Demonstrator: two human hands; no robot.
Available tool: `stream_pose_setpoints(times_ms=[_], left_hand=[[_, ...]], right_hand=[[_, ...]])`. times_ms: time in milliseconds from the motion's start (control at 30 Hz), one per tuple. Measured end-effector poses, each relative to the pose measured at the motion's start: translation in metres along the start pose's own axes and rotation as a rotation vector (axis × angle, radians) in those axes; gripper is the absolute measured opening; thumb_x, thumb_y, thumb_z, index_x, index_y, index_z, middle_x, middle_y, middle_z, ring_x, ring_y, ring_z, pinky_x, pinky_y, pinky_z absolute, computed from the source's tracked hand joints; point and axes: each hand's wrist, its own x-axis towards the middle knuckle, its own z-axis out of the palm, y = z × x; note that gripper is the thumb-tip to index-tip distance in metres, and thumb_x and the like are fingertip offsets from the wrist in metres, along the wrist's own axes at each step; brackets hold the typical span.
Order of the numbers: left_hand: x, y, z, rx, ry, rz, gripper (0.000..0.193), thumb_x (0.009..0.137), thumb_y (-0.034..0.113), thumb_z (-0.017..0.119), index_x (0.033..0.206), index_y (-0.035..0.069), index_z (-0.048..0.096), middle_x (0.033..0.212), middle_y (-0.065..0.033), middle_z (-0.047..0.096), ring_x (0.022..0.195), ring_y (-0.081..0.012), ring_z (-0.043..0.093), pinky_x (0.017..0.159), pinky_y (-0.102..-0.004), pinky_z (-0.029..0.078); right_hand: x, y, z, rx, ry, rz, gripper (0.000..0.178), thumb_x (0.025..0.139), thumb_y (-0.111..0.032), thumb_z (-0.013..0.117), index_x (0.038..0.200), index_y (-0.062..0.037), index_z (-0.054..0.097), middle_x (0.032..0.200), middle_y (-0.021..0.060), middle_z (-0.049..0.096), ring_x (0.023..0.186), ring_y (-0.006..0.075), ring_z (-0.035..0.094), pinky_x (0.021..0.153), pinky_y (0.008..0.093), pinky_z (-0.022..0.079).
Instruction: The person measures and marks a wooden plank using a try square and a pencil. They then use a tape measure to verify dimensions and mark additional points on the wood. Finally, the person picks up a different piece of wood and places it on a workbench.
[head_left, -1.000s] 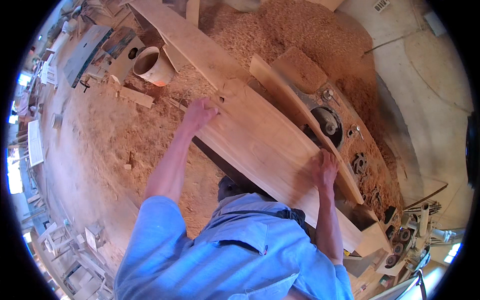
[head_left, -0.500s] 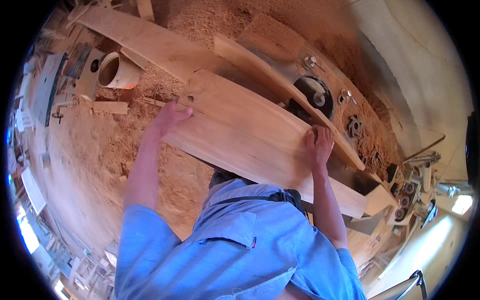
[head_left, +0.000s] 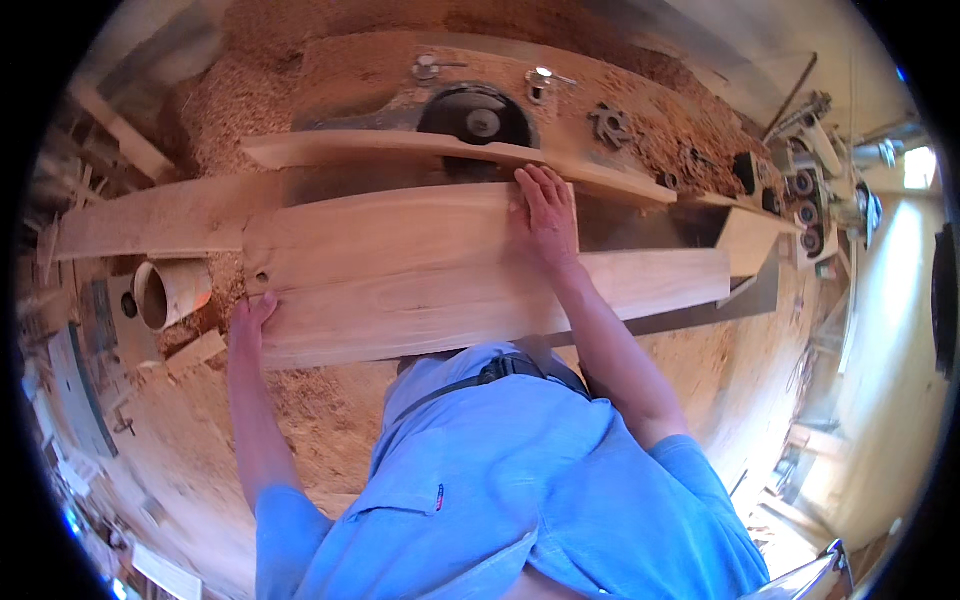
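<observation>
A wide pale wooden board with a dark knot hole near its left end lies across in front of my waist. At that left end, my left hand grips the edge, thumb on top and fingers mostly hidden. My right hand holds the far right corner, its fingers bent over the top face near the far edge. Just beyond them runs a long upright wooden strip. Behind the strip is a dark round machine opening with a silver hub.
Another plank extends to the left, above a white bucket. A narrower board lies at the right by an angled wood block. A toothed cutter head and metal clamps sit on the shavings-covered machine table.
My view has turned, so the board now lies nearly level across it. My right hand has shifted toward the board's far right corner. My left hand remains at the left end.
</observation>
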Motion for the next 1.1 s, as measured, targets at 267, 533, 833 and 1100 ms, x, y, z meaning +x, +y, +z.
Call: stream_pose_setpoints(times_ms=[267,533,833,1100], left_hand=[[-0.007,0.017,0.020,0.134,0.134,0.188,0.045,0.088,0.018,0.072,0.127,-0.001,0.059,0.117,-0.0055,0.065,0.097,-0.0127,0.059,0.086,-0.0265,0.047],[0.000,-0.012,0.006,0.009,0.013,0.186,0.054,0.096,0.012,0.059,0.146,0.000,0.043,0.142,-0.0119,0.050,0.126,-0.0229,0.050,0.106,-0.0332,0.041],[-0.005,0.030,0.104,1.624,0.600,0.620,0.066,0.100,0.040,0.052,0.144,-0.007,0.039,0.141,-0.0260,0.048,0.128,-0.0406,0.048,0.109,-0.0473,0.038],[-0.100,0.074,0.394,1.162,0.139,1.050,0.054,0.102,0.028,0.048,0.144,-0.004,0.040,0.153,-0.0233,0.036,0.144,-0.0397,0.029,0.120,-0.0486,0.022]], right_hand=[[-0.128,0.057,-0.081,-0.056,0.265,0.394,0.048,0.079,-0.003,0.061,0.127,0.0003,0.057,0.137,0.0195,0.052,0.129,0.0385,0.046,0.110,0.0455,0.036],[-0.276,0.186,-0.156,0.175,0.712,1.125,0.036,0.085,-0.004,0.059,0.121,0.0014,0.064,0.116,0.0171,0.068,0.107,0.0268,0.064,0.095,0.0363,0.049],[-0.349,0.352,-0.206,0.084,0.653,1.272,0.035,0.085,-0.007,0.060,0.118,-0.0013,0.066,0.110,0.0138,0.070,0.104,0.0240,0.066,0.093,0.0341,0.050],[-0.307,0.420,-0.243,-0.276,0.311,0.834,0.056,0.070,-0.006,0.067,0.126,-0.0080,0.060,0.132,0.0125,0.056,0.126,0.0318,0.048,0.108,0.0437,0.038]])
